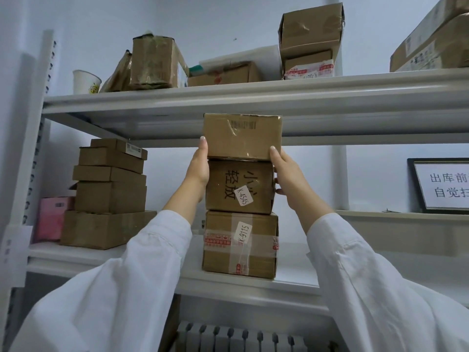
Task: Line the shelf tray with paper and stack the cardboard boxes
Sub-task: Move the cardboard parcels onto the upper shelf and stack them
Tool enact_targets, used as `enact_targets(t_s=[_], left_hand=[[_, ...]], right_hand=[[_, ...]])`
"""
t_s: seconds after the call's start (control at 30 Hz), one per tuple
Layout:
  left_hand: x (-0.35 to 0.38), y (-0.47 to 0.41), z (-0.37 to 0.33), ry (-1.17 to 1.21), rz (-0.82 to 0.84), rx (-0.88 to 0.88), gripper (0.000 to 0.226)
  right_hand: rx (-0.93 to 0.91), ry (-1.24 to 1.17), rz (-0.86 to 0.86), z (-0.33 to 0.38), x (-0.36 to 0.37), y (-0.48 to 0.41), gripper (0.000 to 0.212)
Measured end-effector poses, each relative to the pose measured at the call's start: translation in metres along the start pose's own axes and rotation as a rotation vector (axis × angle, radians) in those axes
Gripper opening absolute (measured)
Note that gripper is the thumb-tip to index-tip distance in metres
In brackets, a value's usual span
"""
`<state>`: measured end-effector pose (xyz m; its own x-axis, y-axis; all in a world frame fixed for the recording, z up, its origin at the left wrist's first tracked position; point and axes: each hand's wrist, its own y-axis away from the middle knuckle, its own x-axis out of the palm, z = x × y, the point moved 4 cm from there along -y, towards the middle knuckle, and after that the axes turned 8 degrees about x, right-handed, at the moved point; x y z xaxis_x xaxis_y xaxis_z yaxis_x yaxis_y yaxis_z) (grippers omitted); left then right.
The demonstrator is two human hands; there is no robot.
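Note:
Three brown cardboard boxes stand stacked on the white middle shelf [299, 280]. The bottom box [223, 260] carries a K-9115 label and the middle box [225, 189] a K-4545 label. The top box [242, 137] reaches up to just under the upper shelf. My left hand [199, 166] holds the top box's left side, with the thumb on its front edge and the fingers hidden behind. My right hand [286, 174] holds the right side, its thumb on the top box's lower corner and its fingers against the middle box.
A second stack of several boxes [109, 194] and a pink package [52, 217] fill the shelf's left end. A framed sign [441, 185] leans at the right. The upper shelf [253, 97] holds boxes and a paper cup [85, 81]. A radiator [241, 336] sits below.

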<state>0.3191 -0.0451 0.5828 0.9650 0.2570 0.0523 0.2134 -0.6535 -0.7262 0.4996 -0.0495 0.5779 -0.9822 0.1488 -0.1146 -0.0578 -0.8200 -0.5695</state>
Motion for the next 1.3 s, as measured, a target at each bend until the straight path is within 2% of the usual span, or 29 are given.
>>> enact_targets(t_s=[0.07,0.13,0.23,0.47,0.67,0.8,0.9,1.0,1.17,1.23,1.3], left_hand=[[-0.006,-0.004,0.006,-0.01,-0.059,-0.002,0.065],[-0.008,-0.006,0.01,0.002,-0.08,0.007,0.048],[-0.009,-0.007,0.015,0.027,-0.093,0.028,0.036],[-0.001,0.003,0.027,0.183,0.025,-0.031,0.049],[0.004,0.019,0.044,0.154,-0.016,-0.161,0.065],[0.008,0.026,0.077,0.13,-0.074,-0.351,0.098],[0.012,0.045,0.082,0.111,-0.049,-0.431,0.092],[0.013,0.054,0.081,0.104,-0.025,-0.422,0.079],[0.01,0.059,0.08,0.131,-0.007,-0.368,0.076],[0.011,0.062,0.077,0.137,0.002,-0.346,0.08],[0.01,0.063,0.083,0.16,-0.011,-0.336,0.099]], right_hand=[[-0.022,0.038,-0.056,0.0,0.002,0.0,0.049],[-0.016,0.04,-0.113,-0.002,0.003,0.0,0.052],[-0.01,0.037,-0.202,-0.001,0.003,0.002,0.04],[0.026,-0.032,-0.118,-0.003,0.009,0.015,0.033],[0.173,-0.043,-0.112,-0.02,-0.002,0.029,0.052],[0.365,0.089,-0.038,-0.036,-0.002,0.045,0.064],[0.503,0.083,0.073,-0.055,0.003,0.057,0.071],[0.538,0.068,0.119,-0.067,0.008,0.063,0.075],[0.502,0.076,0.113,-0.069,0.008,0.067,0.071],[0.491,0.097,0.107,-0.068,0.007,0.068,0.071],[0.479,0.099,0.11,-0.069,0.008,0.07,0.072]])
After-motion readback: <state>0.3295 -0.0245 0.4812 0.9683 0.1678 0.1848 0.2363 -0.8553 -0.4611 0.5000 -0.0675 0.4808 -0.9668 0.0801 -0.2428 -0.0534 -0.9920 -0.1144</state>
